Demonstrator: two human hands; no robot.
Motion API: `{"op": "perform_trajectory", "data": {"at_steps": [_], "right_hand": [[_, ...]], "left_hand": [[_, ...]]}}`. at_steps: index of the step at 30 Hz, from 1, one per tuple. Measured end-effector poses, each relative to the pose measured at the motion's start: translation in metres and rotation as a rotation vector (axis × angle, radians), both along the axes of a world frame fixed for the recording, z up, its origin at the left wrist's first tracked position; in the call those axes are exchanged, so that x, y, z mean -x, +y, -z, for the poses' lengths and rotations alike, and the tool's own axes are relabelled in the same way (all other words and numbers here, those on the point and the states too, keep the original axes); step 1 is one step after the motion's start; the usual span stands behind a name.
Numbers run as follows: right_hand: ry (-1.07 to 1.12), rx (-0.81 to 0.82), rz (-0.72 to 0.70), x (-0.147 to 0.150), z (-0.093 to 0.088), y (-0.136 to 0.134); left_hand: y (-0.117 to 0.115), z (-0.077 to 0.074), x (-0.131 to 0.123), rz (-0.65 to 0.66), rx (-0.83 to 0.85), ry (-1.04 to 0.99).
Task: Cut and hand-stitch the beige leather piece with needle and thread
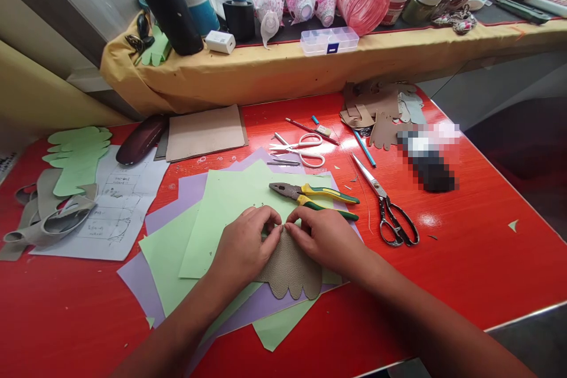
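A taupe, pebble-grained leather piece (292,266) with a scalloped lower edge lies over green and purple paper. My left hand (248,239) pinches its upper edge between thumb and forefinger. Close beside it, my right hand (325,236) pinches the same edge, the two sets of fingertips almost meeting. Anything small between the fingertips cannot be made out. Just beyond my hands rest pliers (310,195) with yellow-green handles, on the green paper sheet (212,207). White-handled scissors (305,147) lie further back, and large black-handled scissors (394,218) lie to the right.
At left are green paper cutouts (80,153), grey leather scraps (48,218), a marked white sheet (133,195) and a dark oval case (142,140). Brown leather cutouts (376,106) pile at back right. A cloth-covered shelf (248,74) holding jars and crafts borders the red table (478,248).
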State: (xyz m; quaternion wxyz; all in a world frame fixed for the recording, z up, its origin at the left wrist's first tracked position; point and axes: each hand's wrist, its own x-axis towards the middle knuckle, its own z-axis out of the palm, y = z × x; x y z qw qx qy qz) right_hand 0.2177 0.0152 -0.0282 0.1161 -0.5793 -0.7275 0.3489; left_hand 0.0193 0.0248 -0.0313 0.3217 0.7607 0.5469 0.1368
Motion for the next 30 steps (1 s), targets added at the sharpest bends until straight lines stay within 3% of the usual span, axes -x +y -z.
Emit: {"op": "perform_trajectory", "data": {"at_steps": [16, 30], "right_hand": [[-0.089, -0.016, -0.032, 0.0043, -0.0038, 0.0001], [0.042, 0.002, 0.016, 0.0020, -0.0011, 0.0021]], "left_hand": [[0.0034, -0.0035, 0.0013, 0.047, 0.041, -0.021], [0.0018, -0.0012, 0.0011, 0.046, 0.077, -0.035]]}}
